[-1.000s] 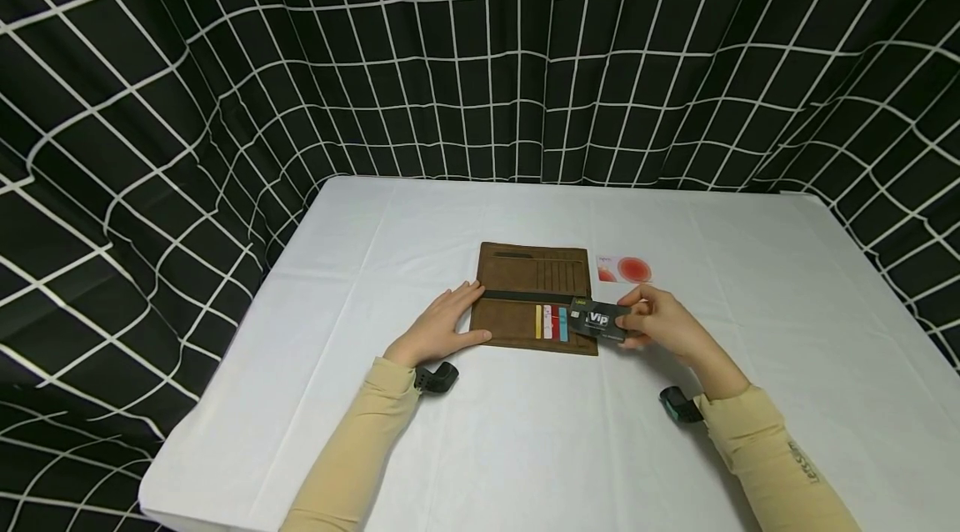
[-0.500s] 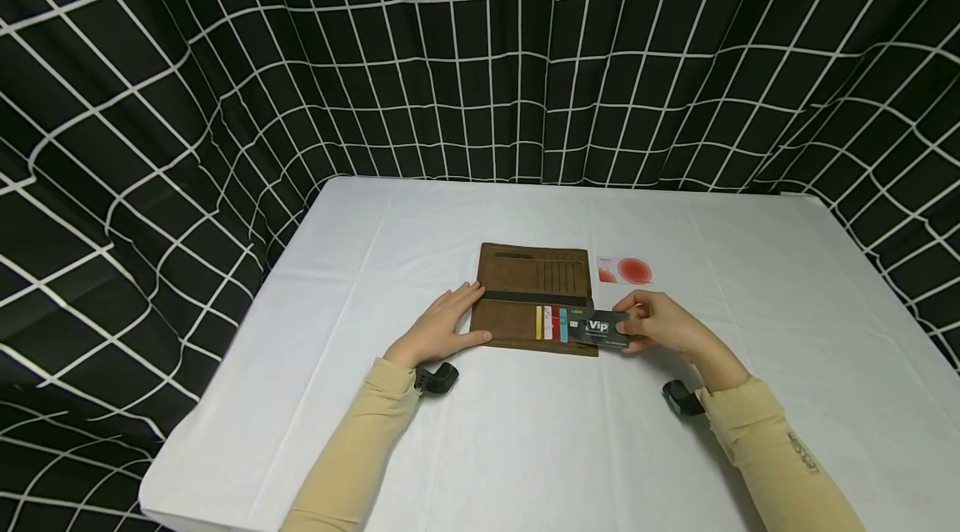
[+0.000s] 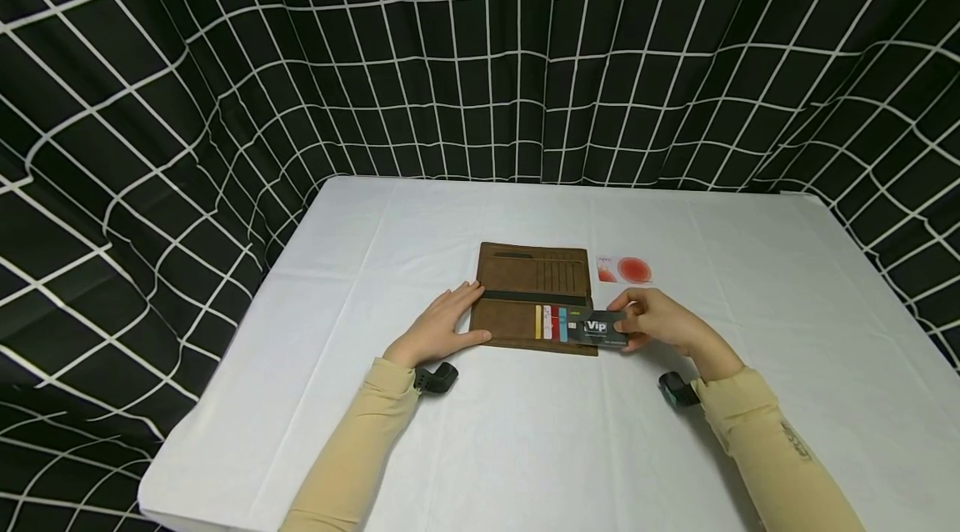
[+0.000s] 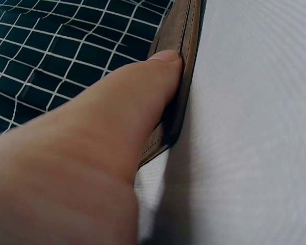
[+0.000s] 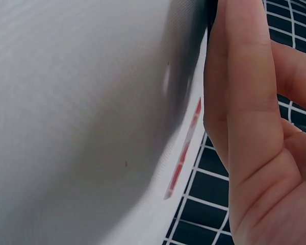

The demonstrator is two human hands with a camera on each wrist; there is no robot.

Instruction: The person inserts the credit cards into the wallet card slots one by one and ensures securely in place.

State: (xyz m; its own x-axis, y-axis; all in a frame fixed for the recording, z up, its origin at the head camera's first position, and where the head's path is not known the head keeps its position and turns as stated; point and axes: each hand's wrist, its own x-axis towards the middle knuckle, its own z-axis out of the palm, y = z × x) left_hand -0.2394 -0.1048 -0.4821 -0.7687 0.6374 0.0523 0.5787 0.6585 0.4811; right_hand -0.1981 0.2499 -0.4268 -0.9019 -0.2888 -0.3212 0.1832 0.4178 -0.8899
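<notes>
A brown wallet [image 3: 507,272] lies opened flat on the table, with several coloured cards [image 3: 551,323] in the slots of its near half. My left hand [image 3: 438,325] rests on the wallet's left edge, fingers extended; in the left wrist view its thumb [image 4: 163,66] presses the stitched edge. With thumb and fingers my right hand [image 3: 660,322] pinches the right end of a black VIP card [image 3: 597,328]. That card lies over the wallet's right side, next to the blue card, and sticks out past the edge. Whether its left end is inside a slot I cannot tell.
A pink and white card with a red circle [image 3: 634,269] lies right of the wallet's far half. White cloth covers the table [image 3: 525,449]. Black curtains with a white grid [image 3: 480,57] stand behind and at both sides.
The VIP card has levelled out and moved slightly down and left against the blue card, the right hand moving with it. The left hand and wallet stay in place.
</notes>
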